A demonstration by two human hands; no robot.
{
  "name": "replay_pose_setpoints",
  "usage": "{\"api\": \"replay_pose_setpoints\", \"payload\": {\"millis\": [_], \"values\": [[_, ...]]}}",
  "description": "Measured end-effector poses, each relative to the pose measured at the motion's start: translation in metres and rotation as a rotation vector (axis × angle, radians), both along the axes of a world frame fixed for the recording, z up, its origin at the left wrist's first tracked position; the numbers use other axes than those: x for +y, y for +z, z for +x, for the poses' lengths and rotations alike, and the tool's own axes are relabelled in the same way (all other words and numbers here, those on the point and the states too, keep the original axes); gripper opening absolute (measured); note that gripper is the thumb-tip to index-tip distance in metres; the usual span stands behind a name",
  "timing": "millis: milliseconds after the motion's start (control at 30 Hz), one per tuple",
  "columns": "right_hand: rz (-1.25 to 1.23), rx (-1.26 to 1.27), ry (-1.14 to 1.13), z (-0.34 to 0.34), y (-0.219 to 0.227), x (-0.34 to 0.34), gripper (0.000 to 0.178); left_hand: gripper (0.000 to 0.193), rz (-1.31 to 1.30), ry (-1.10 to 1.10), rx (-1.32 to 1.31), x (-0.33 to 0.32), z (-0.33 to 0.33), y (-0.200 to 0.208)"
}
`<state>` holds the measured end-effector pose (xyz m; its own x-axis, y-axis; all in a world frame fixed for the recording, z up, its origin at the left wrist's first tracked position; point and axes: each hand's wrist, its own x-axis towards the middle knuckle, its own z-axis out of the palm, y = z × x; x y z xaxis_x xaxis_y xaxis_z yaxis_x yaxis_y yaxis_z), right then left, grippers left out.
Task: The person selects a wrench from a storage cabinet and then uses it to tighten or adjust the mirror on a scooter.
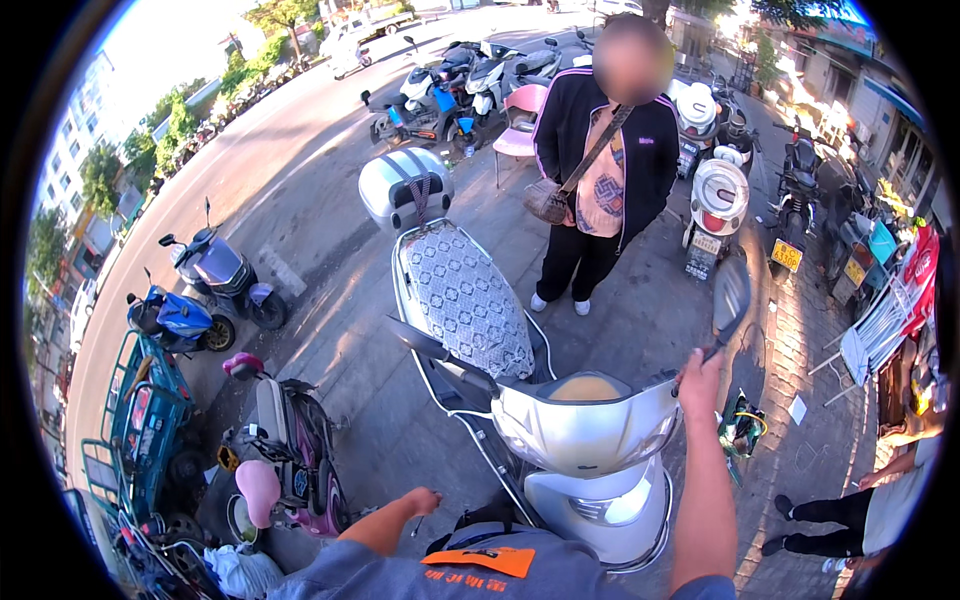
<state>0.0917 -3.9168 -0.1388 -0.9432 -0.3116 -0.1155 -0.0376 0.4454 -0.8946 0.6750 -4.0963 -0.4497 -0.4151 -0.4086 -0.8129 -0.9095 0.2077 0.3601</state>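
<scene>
A silver scooter (560,425) stands before me, its front turned towards me. My right hand (702,385) is closed around the handlebar end on the right, at the foot of the stem of a dark mirror (732,300). Low and left of the scooter's front, my left hand (422,502) is closed. A small thin thing pokes out below its fingers, too small to name. Behind the handlebar lies the scooter's seat with a patterned grey-white cover (465,295). A silver top box (405,188) sits at the rear.
A person in a dark jacket (650,160) stands beyond the scooter. A purple scooter (300,450) and a green cargo tricycle (140,400) stand at the left. More scooters and a pink chair (520,120) are behind. At right are a folding chair (880,330) and another person's legs (825,520).
</scene>
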Motion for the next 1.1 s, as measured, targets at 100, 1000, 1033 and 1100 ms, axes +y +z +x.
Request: {"api": "replay_pose_setpoints", "payload": {"millis": [100,1000,1033,1100], "values": [[0.561,0.404,0.400,0.018,0.025,-0.013,0.033,0.046,0.039,0.140,-0.019,-0.006,-0.020,0.006],[-0.694,0.196,-0.020,0.064,-0.047,0.046,0.022,0.034,0.080,-0.040,0.217,0.000,-0.022,-0.039],[-0.737,0.114,-0.128,0.050,-0.045,0.044,0.025,0.035,0.034,-0.248,0.209,-0.006,-0.019,-0.041],[-0.530,0.022,-0.248,0.023,-0.022,0.031,0.031,0.039,-0.049,-0.692,0.181,-0.028,-0.021,-0.045]]}}
